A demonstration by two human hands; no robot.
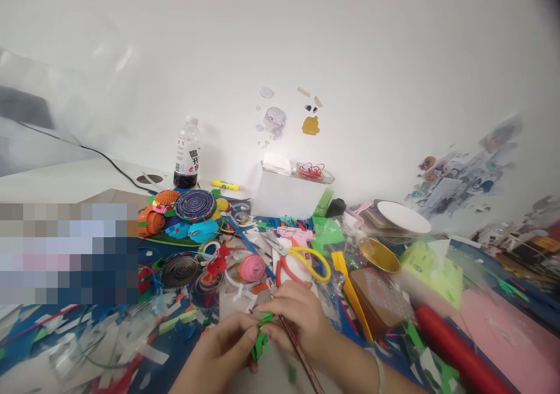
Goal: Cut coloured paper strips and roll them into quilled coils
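Note:
My left hand (225,347) is closed in a pinch on a small green cut piece (261,340) that looks like paper, with fringed ends. My right hand (308,324) meets it from the right, its fingertips at the upper part of the green piece. A thin reddish-brown stick (301,353) passes between the right hand's fingers and slants down to the bottom edge of the view. Just beyond the hands lie a pink ribbed disc (252,267), red-handled scissors (289,268) and a yellow-handled pair (321,266).
Paper scraps (109,330) litter the blue table surface. Coiled paper discs (195,205) stand at the left, behind them a bottle (186,155). On the right are a brown box (380,301), a green tissue pack (433,271) and a red roll (459,347). A white box (284,196) stands against the wall.

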